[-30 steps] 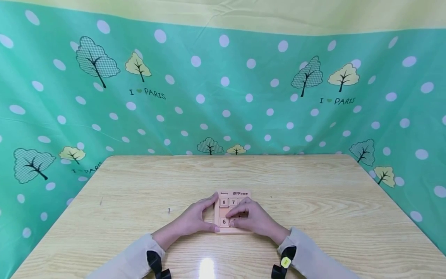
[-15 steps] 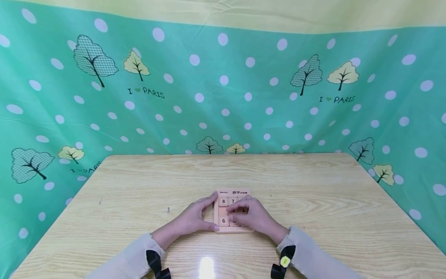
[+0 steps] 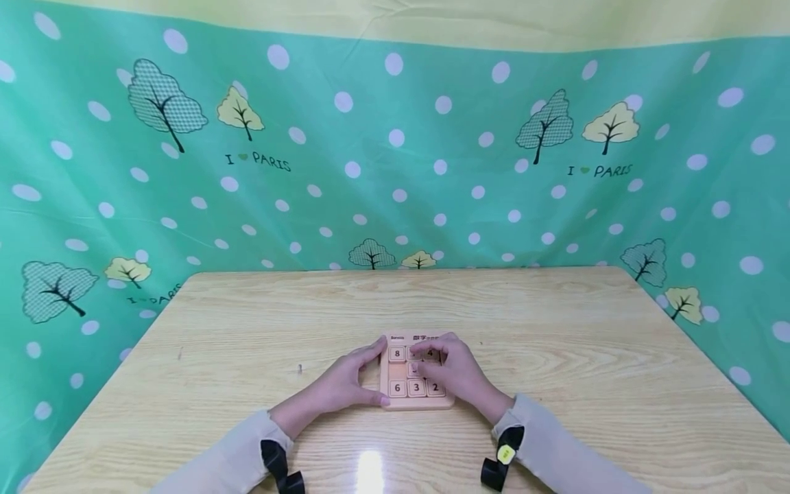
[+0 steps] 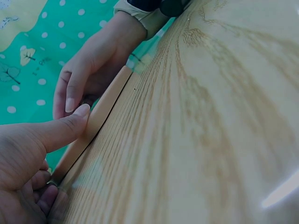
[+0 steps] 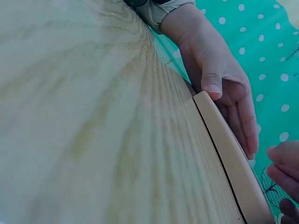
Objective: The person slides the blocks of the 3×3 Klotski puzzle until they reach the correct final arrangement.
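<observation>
A pale pink sliding number puzzle [image 3: 416, 405] lies flat on the table, its numbered tiles facing up. Tiles 8, 6, 3 and 2 show plainly, and a gap [image 3: 398, 370] sits in the middle row at the left. My left hand [image 3: 345, 385] grips the puzzle's left side, thumb at the near corner and fingers at the far corner. Over the upper and middle rows is my right hand [image 3: 455, 367], index fingertip at the top middle tile and thumb at the centre tile. It covers the right part of the middle row. The left wrist view shows the thumb [image 4: 70, 125] against the puzzle's side.
The wooden table [image 3: 278, 302] extends around the puzzle on every side. A small dark mark [image 3: 300, 368] shows to the left of the left hand. Behind the table hangs a green dotted curtain [image 3: 395, 165] printed with trees.
My right hand has moved away from me, from the lower rows to the upper and middle rows, uncovering tiles 3 and 2. The left hand keeps its grip on the puzzle's side.
</observation>
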A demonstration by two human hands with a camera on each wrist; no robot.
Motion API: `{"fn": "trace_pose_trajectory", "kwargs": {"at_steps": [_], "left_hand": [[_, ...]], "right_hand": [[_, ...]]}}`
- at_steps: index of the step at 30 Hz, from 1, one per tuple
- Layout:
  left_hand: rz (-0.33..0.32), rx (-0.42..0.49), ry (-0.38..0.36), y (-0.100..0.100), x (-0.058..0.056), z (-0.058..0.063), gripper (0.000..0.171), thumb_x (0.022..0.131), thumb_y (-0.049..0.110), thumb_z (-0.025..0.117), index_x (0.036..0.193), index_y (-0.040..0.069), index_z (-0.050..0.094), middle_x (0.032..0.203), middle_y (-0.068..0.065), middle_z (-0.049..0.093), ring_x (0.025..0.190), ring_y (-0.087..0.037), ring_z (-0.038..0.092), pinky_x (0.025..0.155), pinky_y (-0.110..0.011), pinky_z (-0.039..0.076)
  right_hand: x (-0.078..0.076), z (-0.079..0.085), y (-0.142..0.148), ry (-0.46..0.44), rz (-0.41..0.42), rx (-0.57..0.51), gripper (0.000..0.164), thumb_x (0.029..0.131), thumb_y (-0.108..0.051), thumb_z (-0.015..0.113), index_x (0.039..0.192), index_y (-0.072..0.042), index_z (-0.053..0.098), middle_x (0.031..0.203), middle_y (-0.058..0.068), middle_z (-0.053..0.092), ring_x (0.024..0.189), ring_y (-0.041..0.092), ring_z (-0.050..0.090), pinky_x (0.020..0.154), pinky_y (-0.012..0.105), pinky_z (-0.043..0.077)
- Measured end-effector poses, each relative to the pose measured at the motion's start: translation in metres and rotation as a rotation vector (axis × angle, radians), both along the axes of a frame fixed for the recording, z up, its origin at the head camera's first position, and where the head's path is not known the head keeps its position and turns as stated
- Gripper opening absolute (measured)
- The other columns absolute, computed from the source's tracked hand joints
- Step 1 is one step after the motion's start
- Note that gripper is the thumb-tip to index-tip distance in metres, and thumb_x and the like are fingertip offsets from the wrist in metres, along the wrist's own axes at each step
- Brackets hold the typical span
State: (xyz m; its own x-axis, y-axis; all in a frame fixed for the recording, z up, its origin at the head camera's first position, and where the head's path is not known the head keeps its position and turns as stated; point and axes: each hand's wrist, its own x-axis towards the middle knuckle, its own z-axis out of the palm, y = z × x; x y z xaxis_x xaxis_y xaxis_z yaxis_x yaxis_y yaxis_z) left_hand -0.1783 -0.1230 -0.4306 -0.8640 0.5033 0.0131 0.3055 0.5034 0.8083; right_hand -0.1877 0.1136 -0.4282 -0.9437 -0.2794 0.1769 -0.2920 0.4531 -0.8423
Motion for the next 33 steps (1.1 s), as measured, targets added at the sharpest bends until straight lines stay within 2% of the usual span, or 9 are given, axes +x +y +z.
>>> {"fn": "trace_pose_trajectory", "kwargs": {"at_steps": [4,11,20,33], "left_hand": [[-0.003,0.000,-0.001,0.000,0.000,0.000,0.102,0.067,0.038,0.083,0.148,0.007,0.028,0.154,-0.008,0.025,0.141,-0.029,0.022,0.115,-0.047,0.018],[-0.003,-0.004,0.014,0.000,0.000,0.001,0.102,0.067,0.037,0.083,0.148,0.006,0.028,0.153,-0.010,0.026,0.140,-0.029,0.023,0.115,-0.047,0.018],[-0.004,0.004,0.008,-0.001,0.000,0.002,0.103,0.067,0.037,0.083,0.147,0.006,0.028,0.153,-0.010,0.027,0.140,-0.029,0.023,0.115,-0.046,0.018],[-0.009,0.006,0.009,-0.001,0.001,0.003,0.102,0.067,0.036,0.083,0.147,0.005,0.028,0.153,-0.009,0.026,0.141,-0.028,0.023,0.115,-0.045,0.018]], "right_hand": [[-0.003,-0.001,-0.002,0.000,-0.026,-0.010,0.024,0.077,-0.012,0.076,0.100,-0.014,0.074,0.103,-0.002,0.068,0.094,0.016,0.048,0.084,0.032,0.039],[-0.008,-0.003,-0.007,-0.004,-0.042,0.018,0.024,0.076,-0.012,0.077,0.100,-0.015,0.074,0.105,-0.003,0.065,0.097,0.016,0.046,0.087,0.034,0.038],[-0.012,-0.002,-0.016,-0.012,-0.019,0.031,0.023,0.076,-0.013,0.077,0.099,-0.015,0.074,0.098,-0.002,0.061,0.091,0.015,0.043,0.080,0.031,0.038],[-0.015,-0.002,-0.021,0.000,-0.011,0.061,0.022,0.076,-0.010,0.076,0.097,-0.016,0.074,0.100,-0.004,0.065,0.091,0.015,0.043,0.080,0.031,0.037]]}}
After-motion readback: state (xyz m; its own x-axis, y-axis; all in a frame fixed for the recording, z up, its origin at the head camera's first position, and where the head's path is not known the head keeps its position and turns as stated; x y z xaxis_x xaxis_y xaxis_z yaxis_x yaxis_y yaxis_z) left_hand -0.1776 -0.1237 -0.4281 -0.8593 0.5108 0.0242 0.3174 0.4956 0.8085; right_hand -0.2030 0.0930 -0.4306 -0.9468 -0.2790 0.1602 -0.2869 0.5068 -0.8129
